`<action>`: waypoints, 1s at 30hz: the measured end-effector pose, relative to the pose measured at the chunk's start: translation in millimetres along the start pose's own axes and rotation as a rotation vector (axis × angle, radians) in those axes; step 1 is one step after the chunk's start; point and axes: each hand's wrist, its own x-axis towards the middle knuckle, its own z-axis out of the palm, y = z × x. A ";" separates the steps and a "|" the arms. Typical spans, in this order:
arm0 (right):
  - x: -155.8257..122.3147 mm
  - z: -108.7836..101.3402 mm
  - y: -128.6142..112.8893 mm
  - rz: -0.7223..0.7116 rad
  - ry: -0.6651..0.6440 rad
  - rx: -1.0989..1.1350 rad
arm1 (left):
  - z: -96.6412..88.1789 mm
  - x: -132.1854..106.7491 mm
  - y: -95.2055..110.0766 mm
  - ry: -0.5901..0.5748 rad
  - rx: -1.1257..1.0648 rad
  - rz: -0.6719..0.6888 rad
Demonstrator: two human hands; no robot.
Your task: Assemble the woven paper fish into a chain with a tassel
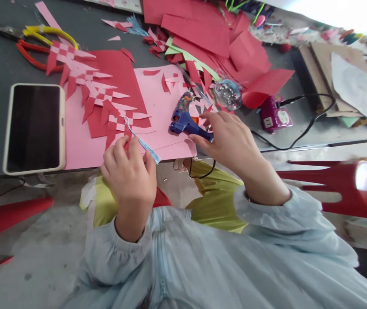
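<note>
My left hand (128, 174) is at the table's front edge, fingers curled on the lower end of a red-and-pink woven paper fish (117, 122). A light blue tassel (148, 148) lies across that fish, beside my thumb. My right hand (231, 139) is around the handle of a blue glue gun (186, 122), thumb on the near side and fingers on the far side; the fingertips are partly hidden. More woven fish (83, 79) lie in an overlapping row on red paper (119, 71) and a pink sheet (83, 146).
A phone (34, 128) and yellow-and-orange-handled scissors (38, 43) lie on the left. Red paper (199, 34) is heaped at the back. A round container of beads (228, 92) stands behind my right hand. Right of it are a purple power adapter (275, 113), a black cable (312, 124) and cardboard (321, 64).
</note>
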 end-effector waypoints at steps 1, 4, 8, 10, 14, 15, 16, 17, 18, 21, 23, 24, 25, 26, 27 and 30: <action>2.7 2.2 -1.0 0.000 -0.002 -0.019 | -0.4 -0.2 0.3 0.007 -0.002 0.001; 9.7 5.8 -3.7 0.000 -0.036 -0.071 | -1.5 -0.5 0.2 0.034 0.006 0.009; 13.2 7.2 -7.6 -0.070 -0.080 -0.091 | -2.4 -1.9 -1.1 0.042 0.010 0.026; 12.8 8.3 -9.8 -0.109 -0.086 -0.134 | -2.7 -2.6 -1.2 0.037 0.004 0.024; 11.5 8.4 -13.9 -0.160 -0.077 -0.224 | -2.7 -3.3 -0.2 -0.007 0.018 0.024; 11.1 7.0 -14.3 -0.160 -0.071 -0.223 | -2.6 -3.4 0.2 -0.015 0.025 0.026; 10.5 4.6 -14.3 -0.152 -0.063 -0.210 | -2.6 -3.6 0.5 -0.017 0.031 0.029; 9.5 1.3 -13.9 -0.136 -0.053 -0.186 | -2.6 -3.7 0.9 -0.021 0.037 0.028; 8.1 -2.9 -13.0 -0.109 -0.037 -0.150 | -2.8 -3.9 1.4 -0.025 0.041 0.026; 2.1 -17.9 -9.2 0.018 0.026 0.073 | -3.9 -4.2 3.2 -0.059 0.045 0.014; -1.4 -27.0 -7.6 0.097 0.010 0.397 | -4.4 -4.5 4.7 -0.075 0.042 0.006; -2.2 -30.5 -7.6 0.121 -0.023 0.609 | -4.5 -4.8 5.4 -0.073 0.039 0.001; -2.1 -33.3 -8.4 0.140 -0.059 0.810 | -4.4 -5.1 6.2 -0.066 0.037 -0.007; -1.1 -35.2 -10.0 0.155 -0.097 0.987 | -4.2 -5.4 6.9 -0.055 0.034 -0.012; 0.8 -36.5 -12.2 0.179 -0.125 1.109 | -3.9 -5.9 7.6 -0.046 0.032 -0.015; 9.4 -37.3 -21.1 0.216 -0.202 1.284 | -3.8 -7.2 9.1 -0.037 0.023 -0.022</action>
